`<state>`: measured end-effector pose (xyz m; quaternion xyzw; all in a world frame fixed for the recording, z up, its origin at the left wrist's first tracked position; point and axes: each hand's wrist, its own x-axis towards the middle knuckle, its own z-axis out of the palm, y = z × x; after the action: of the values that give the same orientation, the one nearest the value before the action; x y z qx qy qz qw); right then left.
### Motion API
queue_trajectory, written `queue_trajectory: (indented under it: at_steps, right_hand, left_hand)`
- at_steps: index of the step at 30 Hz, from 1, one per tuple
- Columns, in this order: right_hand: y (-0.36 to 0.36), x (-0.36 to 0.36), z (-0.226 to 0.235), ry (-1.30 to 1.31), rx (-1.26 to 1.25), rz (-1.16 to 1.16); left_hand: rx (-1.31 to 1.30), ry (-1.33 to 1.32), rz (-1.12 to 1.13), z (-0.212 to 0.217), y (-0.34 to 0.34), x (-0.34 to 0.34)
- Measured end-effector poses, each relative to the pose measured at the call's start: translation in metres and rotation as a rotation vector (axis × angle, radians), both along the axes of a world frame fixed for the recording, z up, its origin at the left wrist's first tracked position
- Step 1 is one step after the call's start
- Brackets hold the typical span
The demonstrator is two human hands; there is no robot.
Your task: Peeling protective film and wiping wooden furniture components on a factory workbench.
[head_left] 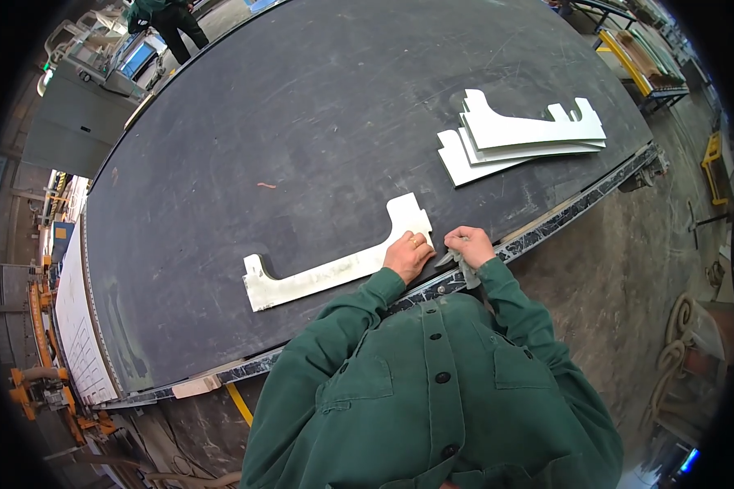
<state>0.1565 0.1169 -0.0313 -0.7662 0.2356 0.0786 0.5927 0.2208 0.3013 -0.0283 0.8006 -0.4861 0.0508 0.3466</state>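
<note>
A white cut panel piece (pixel 326 273), long with a raised tab at each end, lies flat on the big black table (pixel 302 122). My left hand (pixel 406 254) presses flat on its right end, fingers spread over the tab. My right hand (pixel 467 246) is closed around a small grey metal tool (pixel 463 269) just to the right of the piece, at its edge near the table's rim.
A stack of similar white cut pieces (pixel 522 134) lies farther right on the table. A metal rail (pixel 546 228) runs along the table's near edge. Another person (pixel 167 20) stands at the far left by grey machinery. Yellow racks (pixel 640 65) stand at the upper right.
</note>
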Motion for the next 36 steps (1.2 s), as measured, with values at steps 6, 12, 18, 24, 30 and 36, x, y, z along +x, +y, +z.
queue_trajectory:
  at_steps: [6, 12, 18, 24, 30, 36]
  right_hand:
    - [0.003, -0.003, -0.004, -0.033, 0.017, -0.033]
    - [0.004, -0.005, -0.001, -0.057, 0.015, -0.046]
    - [0.005, -0.006, 0.002, -0.062, -0.037, -0.043]
    - [0.008, -0.003, 0.007, -0.012, -0.118, 0.015]
    - [0.007, -0.004, 0.002, 0.000, -0.118, 0.004]
    - [0.008, -0.004, 0.006, 0.000, -0.111, 0.037]
  left_hand:
    - [0.098, -0.101, 0.073, -0.007, -0.005, -0.010]
    - [0.229, -0.123, 0.058, -0.008, -0.006, -0.008]
    - [0.217, -0.059, 0.067, -0.007, -0.007, -0.008]
    - [-0.024, 0.227, 0.249, -0.006, -0.009, 0.006]
    - [-0.048, 0.287, 0.099, 0.006, 0.003, 0.000]
    - [-0.026, 0.119, 0.141, -0.007, -0.001, -0.007]
